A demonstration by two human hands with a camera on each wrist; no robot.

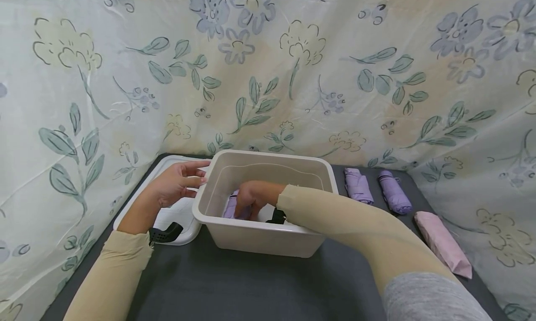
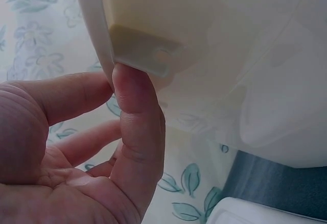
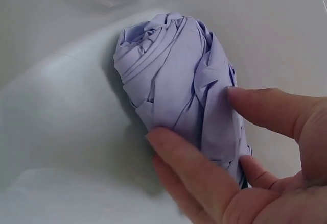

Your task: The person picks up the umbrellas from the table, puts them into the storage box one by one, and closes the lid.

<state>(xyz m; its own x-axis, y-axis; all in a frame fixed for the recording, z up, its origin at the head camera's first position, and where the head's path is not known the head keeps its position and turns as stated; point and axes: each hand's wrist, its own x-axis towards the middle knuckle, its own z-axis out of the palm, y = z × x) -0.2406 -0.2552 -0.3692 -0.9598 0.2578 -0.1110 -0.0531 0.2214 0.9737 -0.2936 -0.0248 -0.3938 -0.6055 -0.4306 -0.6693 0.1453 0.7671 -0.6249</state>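
Note:
A beige plastic bin [image 1: 268, 237] stands in the middle of the dark table. My left hand [image 1: 177, 183] is at its left side, thumb and fingertips pinching the rim [image 2: 94, 30]. Inside the bin is a lavender rolled cloth bundle [image 3: 173, 86], also partly seen in the head view behind my fingers. My right hand [image 1: 255, 197] reaches down over the near rim and holds this bundle, thumb on one side and fingers on the other. The bundle's lower end is hidden by the hand in the right wrist view.
Two more lavender rolls [image 1: 358, 186] lie on the table right of the bin, with a longer pink roll [image 1: 444, 244] near the right edge. A white lid [image 1: 180, 221] lies flat at the left, partly under my left arm. A flowered curtain [image 1: 268, 79] hangs behind.

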